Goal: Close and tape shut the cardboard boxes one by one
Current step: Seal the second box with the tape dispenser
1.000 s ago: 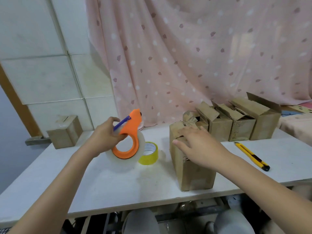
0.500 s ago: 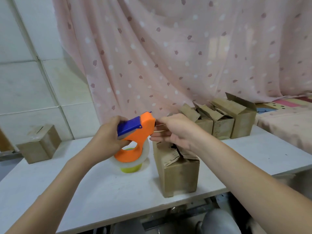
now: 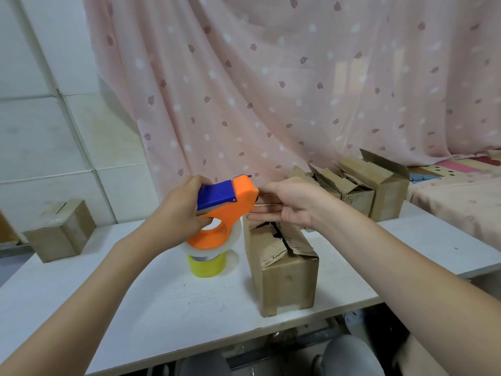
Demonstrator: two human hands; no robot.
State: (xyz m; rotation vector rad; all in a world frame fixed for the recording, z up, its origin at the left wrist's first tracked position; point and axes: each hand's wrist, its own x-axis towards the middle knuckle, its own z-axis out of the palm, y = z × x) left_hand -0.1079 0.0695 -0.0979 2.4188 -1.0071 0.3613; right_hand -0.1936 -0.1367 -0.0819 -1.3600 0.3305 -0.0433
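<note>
Far on the left we see a closed cardboard box (image 3: 58, 231) on the white table (image 3: 168, 302). Next, our left hand (image 3: 179, 215) grips the orange tape dispenser (image 3: 226, 210), held above a yellow tape roll (image 3: 207, 265). Our right hand (image 3: 290, 203) reaches to the dispenser's front; its fingers seem to pinch the tape end, but we cannot tell surely. Below this hand stands the nearest box (image 3: 283, 270), its top flaps crumpled and untaped. More open boxes (image 3: 360, 188) stand behind, near the pink curtain (image 3: 284, 85).
</note>
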